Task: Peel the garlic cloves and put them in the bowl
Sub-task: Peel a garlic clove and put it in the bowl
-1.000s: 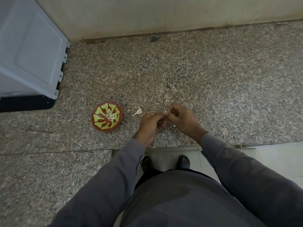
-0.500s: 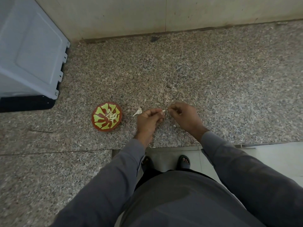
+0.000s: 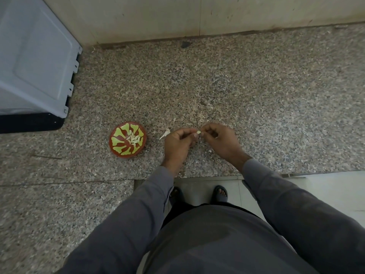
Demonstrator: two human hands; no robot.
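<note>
Head view puts my two hands together over the worktop point(image 3: 256, 99), a speckled granite slab running back to a pale wall point(image 3: 177, 14). My left hand point(image 3: 178, 144) has its grip curled, thumb and forefinger pinching a clove point(image 3: 198, 132) at its tip. My right hand point(image 3: 222, 140) is also curled, fingertips closed at the clove's other side; whether they nip the clove itself or a shred of skin I cannot tell, as the piece is tiny at this range. The clove's long axis seems to run roughly left to right between the two grips.

What the next move turns on: the bowl point(image 3: 128, 140) sits on the worktop to the left of both hands, near but apart, and the left hand is the nearer one. It already holds a small heap of pale cloves. I judge the peeling nearly done on this one, so a short carry leftward would follow.

A white scrap of skin point(image 3: 166, 133) lies between bowl and left hand. A grey appliance point(image 3: 35, 62) stands far left.
</note>
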